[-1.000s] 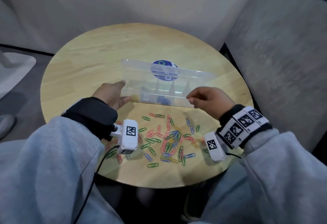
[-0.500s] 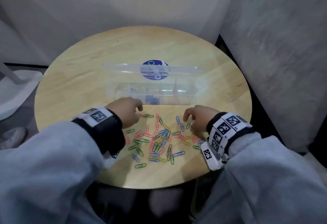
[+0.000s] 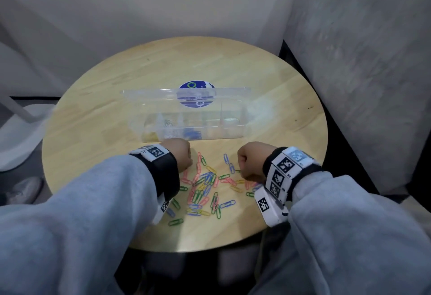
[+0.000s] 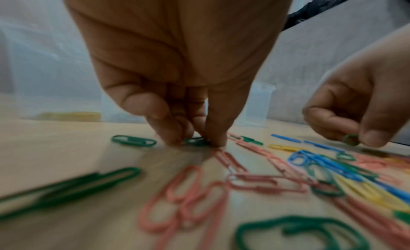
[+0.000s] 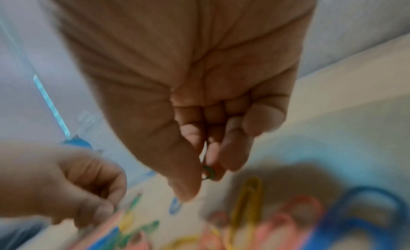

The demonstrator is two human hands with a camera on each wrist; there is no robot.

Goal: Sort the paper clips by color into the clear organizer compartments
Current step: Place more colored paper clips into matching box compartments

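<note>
A clear organizer (image 3: pixel 233 129) lies open mid-table, its lid raised behind; yellow clips (image 3: pixel 150 135) and blue clips (image 3: pixel 192 134) lie in separate compartments. Loose paper clips (image 3: pixel 205 185) in red, green, blue and yellow are scattered in front of it. My left hand (image 3: pixel 184 157) is at the pile's left edge; in the left wrist view its fingertips (image 4: pixel 217 140) pinch a green clip (image 4: pixel 195 141) lying on the table. My right hand (image 3: pixel 247 161) hovers at the pile's right; in the right wrist view its thumb and finger pinch a green clip (image 5: pixel 208 173) just above the table.
The round wooden table (image 3: pixel 105 113) has its near edge close to my sleeves. Grey padded walls (image 3: pixel 361 61) rise behind and to the right. A white chair base (image 3: pixel 18 131) and a shoe (image 3: pixel 25 189) are on the floor at the left.
Both hands left the organizer's front and came down to the clip pile. Each one now pinches a green clip. The head view tilted slightly.
</note>
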